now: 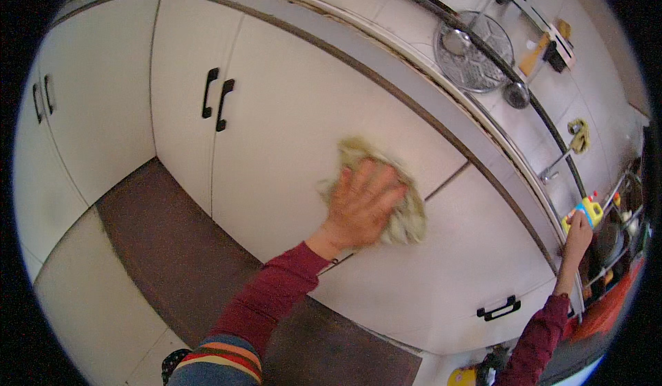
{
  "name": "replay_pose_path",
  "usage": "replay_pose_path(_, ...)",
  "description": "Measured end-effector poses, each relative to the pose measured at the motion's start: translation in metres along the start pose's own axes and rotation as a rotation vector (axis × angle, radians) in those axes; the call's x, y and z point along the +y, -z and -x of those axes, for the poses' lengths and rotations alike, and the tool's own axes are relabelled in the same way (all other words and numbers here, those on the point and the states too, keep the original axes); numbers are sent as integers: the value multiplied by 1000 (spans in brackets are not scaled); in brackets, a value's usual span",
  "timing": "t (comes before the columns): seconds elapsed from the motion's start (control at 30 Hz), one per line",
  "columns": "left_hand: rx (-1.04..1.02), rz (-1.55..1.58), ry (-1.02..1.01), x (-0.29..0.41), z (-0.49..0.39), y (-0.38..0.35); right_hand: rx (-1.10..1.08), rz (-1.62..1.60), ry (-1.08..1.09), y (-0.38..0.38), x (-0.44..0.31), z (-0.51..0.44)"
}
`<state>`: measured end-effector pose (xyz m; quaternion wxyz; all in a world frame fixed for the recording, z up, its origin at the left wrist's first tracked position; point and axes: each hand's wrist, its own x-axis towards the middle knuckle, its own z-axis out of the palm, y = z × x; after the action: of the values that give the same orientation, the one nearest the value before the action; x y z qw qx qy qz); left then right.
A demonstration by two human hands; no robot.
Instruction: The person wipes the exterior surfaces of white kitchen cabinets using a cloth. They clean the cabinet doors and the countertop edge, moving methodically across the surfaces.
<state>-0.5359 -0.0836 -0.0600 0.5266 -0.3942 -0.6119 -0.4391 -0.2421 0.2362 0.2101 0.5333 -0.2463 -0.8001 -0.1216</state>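
Observation:
My left hand (366,205) is pressed over a crumpled pale green-yellow cloth (411,220), its fingers spread across it. The cloth lies against a white cabinet door (289,127), near the seam with the neighbouring white panel (439,262). Hand and cloth look blurred. Far to the right, at the countertop edge, my right hand (580,231) grips a yellow bottle (595,211) with a blue label and a red tip. Its fingers partly cover the bottle. Maroon sleeves show on both arms.
Black handles (225,105) stick out from the doors, and another black handle (498,308) sits lower right. A dark brown mat (170,251) lies along the cabinet base. Above the counter edge hang a ladle (516,95) and other utensils. A metal dish rack (618,246) stands far right.

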Motion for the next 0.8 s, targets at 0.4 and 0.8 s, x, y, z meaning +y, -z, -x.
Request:
replay_pose_path(0.4,448,-183,654,-163,42,55,-71,122,34,7,12,-12)
replay_pose_path(0.8,28,201,-46,-19,20,14,-124,144,8,7,50,-27)
